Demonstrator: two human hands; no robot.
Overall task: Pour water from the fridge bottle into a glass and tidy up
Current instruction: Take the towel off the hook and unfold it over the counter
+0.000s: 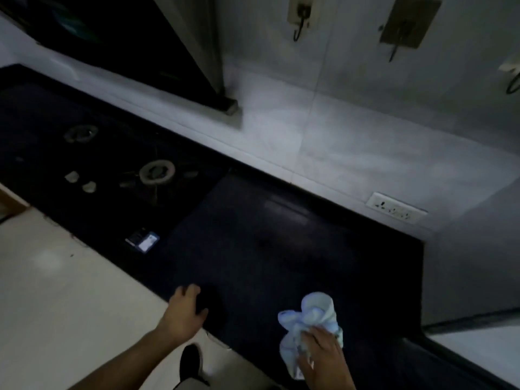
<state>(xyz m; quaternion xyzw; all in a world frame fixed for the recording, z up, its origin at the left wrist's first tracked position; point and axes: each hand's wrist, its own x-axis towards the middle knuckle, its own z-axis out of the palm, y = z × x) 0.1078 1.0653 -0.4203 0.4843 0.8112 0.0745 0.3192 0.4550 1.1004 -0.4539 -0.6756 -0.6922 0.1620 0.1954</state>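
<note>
A crumpled pale blue cloth lies bunched on the dark countertop, and my right hand grips its lower part. My left hand rests on the counter's front edge with its fingers spread, holding nothing. No bottle or glass shows anywhere in the head view.
A black gas hob with two burners is set into the counter at the left. A small dark box lies near the front edge. A wall socket sits low on the tiled wall. Hooks hang above. Pale floor lies at the lower left.
</note>
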